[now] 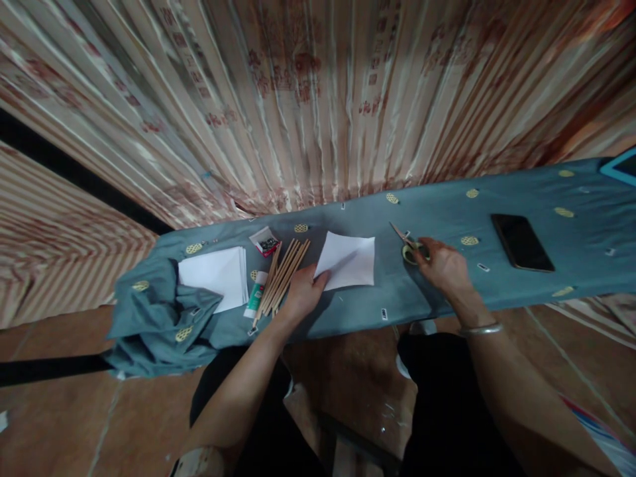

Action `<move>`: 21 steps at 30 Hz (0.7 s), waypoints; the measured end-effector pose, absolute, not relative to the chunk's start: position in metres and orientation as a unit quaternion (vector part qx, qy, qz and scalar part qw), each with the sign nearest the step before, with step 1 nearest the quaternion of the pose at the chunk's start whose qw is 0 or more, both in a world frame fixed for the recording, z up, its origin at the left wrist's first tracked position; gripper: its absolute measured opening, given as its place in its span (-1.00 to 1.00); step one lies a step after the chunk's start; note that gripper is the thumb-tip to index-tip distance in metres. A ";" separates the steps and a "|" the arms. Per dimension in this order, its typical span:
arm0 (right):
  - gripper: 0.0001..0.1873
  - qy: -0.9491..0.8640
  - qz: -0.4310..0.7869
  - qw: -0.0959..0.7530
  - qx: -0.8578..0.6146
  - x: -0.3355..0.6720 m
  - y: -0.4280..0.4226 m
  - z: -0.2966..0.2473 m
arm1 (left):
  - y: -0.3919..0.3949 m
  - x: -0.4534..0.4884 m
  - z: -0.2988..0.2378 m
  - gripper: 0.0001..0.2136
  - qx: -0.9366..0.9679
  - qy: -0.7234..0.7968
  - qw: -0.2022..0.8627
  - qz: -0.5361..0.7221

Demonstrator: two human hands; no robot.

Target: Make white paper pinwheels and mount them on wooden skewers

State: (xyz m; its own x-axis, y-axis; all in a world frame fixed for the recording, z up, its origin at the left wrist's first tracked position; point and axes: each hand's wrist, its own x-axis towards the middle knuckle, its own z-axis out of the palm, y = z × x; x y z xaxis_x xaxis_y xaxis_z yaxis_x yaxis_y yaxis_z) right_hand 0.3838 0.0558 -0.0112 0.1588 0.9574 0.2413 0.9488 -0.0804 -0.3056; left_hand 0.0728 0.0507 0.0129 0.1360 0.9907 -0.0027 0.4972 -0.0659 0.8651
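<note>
In the middle of the cloth-covered surface, my left hand (304,291) pinches the left edge of a white sheet of paper (350,262) between thumb and fingers. The sheet is slightly bent and throws a shadow on the cloth. To the right, my right hand (444,265) has its fingers closed on the handles of a pair of scissors (408,248), whose blades point up and left. Just left of my left hand lies a bundle of thin wooden sticks (284,275). A green and white glue stick (255,295) rests against the sticks.
A stack of white paper (213,271) lies at the left, partly under bunched cloth (163,311). Behind the sticks is a small red and clear packet (265,241). A dark phone (521,242) lies at the right, and a blue-edged device (621,165) at the far right. A curtain (318,99) hangs behind.
</note>
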 end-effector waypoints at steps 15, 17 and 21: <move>-0.58 -0.520 0.291 0.350 -0.723 0.379 0.062 -0.011 | 0.077 0.044 0.006 -0.78 0.577 0.583 0.375 0.431; -0.51 -0.461 0.428 0.432 -0.646 0.368 0.056 -0.006 | 0.080 0.040 0.005 -0.75 0.560 0.580 0.384 0.451; -0.54 -0.410 0.533 0.493 -0.552 0.338 0.037 0.008 | 0.081 0.039 0.006 -0.72 0.530 0.580 0.392 0.478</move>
State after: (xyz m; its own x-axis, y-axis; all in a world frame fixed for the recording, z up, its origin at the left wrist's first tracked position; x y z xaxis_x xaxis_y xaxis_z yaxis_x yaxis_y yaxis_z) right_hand 0.3379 0.0371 0.0077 0.0948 0.9783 -0.1844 -0.0723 -0.1780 -0.9814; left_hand 0.0392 0.0807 0.0056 -0.1296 0.9902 0.0528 0.2398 -0.0203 0.9706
